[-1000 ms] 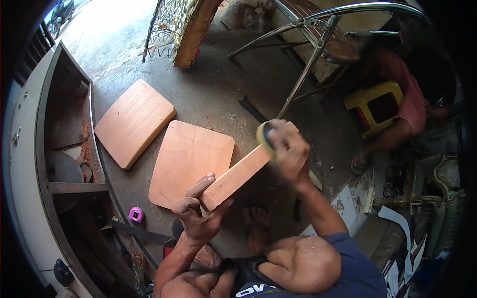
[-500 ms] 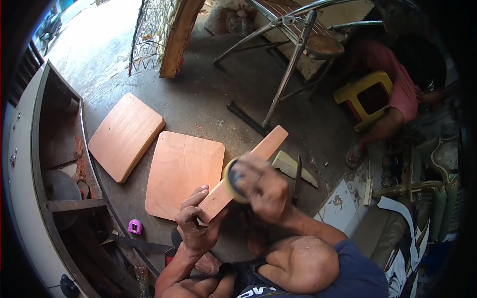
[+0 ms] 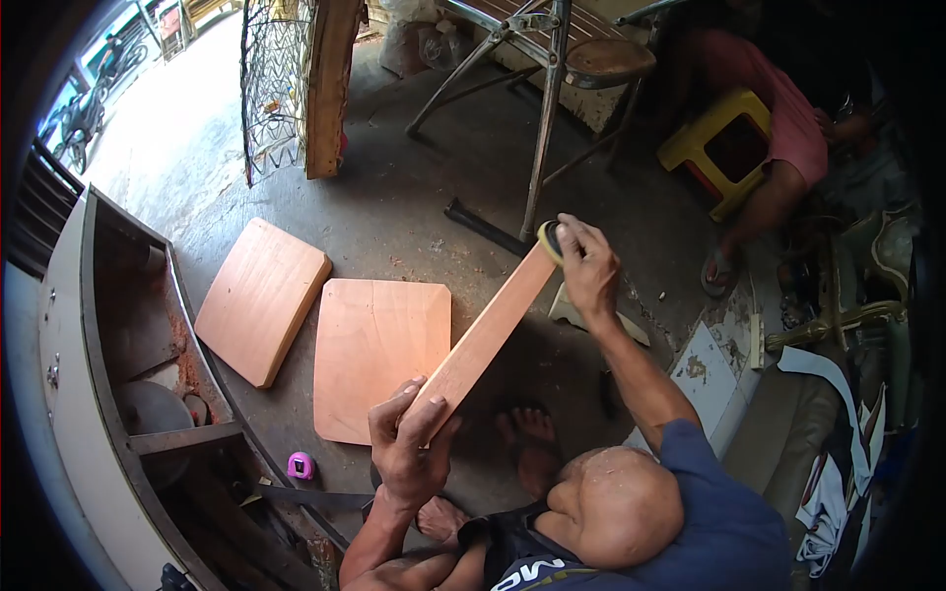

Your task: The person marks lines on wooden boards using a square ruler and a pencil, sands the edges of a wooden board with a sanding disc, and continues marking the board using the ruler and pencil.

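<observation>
My left hand (image 3: pixel 409 443) is closed around the lower end of a long, narrow wooden board (image 3: pixel 493 325), which slants up to the right. At the board's far end, my right hand (image 3: pixel 591 271) grips a round black sanding pad (image 3: pixel 549 239) with a yellowish rim. The pad touches the board's tip. Just behind my left hand, a squarish wooden panel (image 3: pixel 379 350) with cut corners lies on the floor. A second, similar panel (image 3: pixel 261 300) lies to its left.
A pink tape measure (image 3: pixel 301 466) lies near an open-fronted cabinet (image 3: pixel 187 440) on the left. A metal-framed chair (image 3: pixel 545 128) stands ahead. At the right, another person in pink (image 3: pixel 788 128) is beside a yellow stool (image 3: pixel 724 148). A dark bar (image 3: pixel 483 227) lies on the floor.
My right hand has slid the sanding pad from the middle of the board up to its far end. My left hand keeps its hold on the lower end. The camera view has shifted slightly.
</observation>
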Tool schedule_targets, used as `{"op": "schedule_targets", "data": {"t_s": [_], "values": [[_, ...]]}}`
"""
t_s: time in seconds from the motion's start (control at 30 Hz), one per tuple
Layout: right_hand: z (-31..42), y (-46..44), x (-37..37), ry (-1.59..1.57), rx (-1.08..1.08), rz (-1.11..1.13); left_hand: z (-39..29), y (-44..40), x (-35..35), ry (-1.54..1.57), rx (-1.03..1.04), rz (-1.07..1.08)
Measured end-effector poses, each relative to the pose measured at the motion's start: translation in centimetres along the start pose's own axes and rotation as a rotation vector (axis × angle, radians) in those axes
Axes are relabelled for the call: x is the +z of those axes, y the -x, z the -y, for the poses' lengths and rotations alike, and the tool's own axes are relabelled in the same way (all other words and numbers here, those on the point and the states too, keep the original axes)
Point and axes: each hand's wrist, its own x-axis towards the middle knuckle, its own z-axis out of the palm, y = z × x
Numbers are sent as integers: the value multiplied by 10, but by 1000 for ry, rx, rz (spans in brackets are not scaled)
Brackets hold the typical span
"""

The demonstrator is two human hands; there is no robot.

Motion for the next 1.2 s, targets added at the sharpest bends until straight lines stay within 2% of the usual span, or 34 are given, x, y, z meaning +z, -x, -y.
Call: {"op": "schedule_targets", "data": {"t_s": [0.03,0.07,0.1,0.17,0.23,0.3,0.33,0.37,0.4,0.47,0.5,0.53,0.57,0.6,0.63,0.67,0.73,0.8,0.83,0.9,0.97,1.03,1.07,1.13,1.17,1.2], "values": [[6,20,4,-12,-116,17,2,0,1,0,9,0],[45,51,5,-105,-199,106,5,1,2,17,10,-19],[50,53,-1,-105,-194,104,7,4,4,30,4,-35],[57,60,1,-173,-509,186,8,2,3,15,2,-34],[-7,12,5,-19,-124,-2,0,1,-3,-31,8,15],[-12,-7,4,30,156,-57,3,4,1,0,11,-3],[-9,13,6,70,-66,-34,6,5,3,-3,26,-17],[28,39,7,-27,-232,53,8,4,4,-6,39,-24],[39,49,2,-33,-235,60,7,2,2,-25,9,-21],[54,65,6,-222,-504,208,7,-3,-4,-64,5,-10],[30,47,17,-103,-285,102,6,-5,-6,-78,7,-5],[-8,14,20,-41,-236,-18,6,-5,-7,-92,-10,-3],[-36,-14,16,-3,37,-56,6,-7,-7,-92,2,-10],[-97,-34,24,-45,287,-34,6,-9,-7,-55,-35,-18],[-121,-47,18,-372,771,98,6,-11,-7,-19,-75,-26],[-143,-44,21,-813,1045,17,7,-17,-11,16,-146,-32],[-136,-6,27,-950,1091,41,20,-26,-20,71,-273,-64],[-144,44,41,-1230,1163,123,33,-29,-26,126,-375,-180],[-139,62,45,-1295,1259,98,49,-28,-29,144,-409,-236],[-123,86,43,-1420,1319,223,64,-23,-35,259,-650,-348],[-153,107,54,-1445,1337,303,85,-6,-42,375,-764,-455],[-183,128,69,-890,1051,136,119,33,-49,535,-781,-583],[-195,134,65,-897,1065,141,127,51,-52,537,-812,-606],[-211,139,54,111,533,444,125,74,-46,522,-845,-639],[-202,143,48,119,540,454,123,82,-43,516,-877,-673],[-174,144,36,437,236,257,119,89,-42,439,-884,-650]]}}
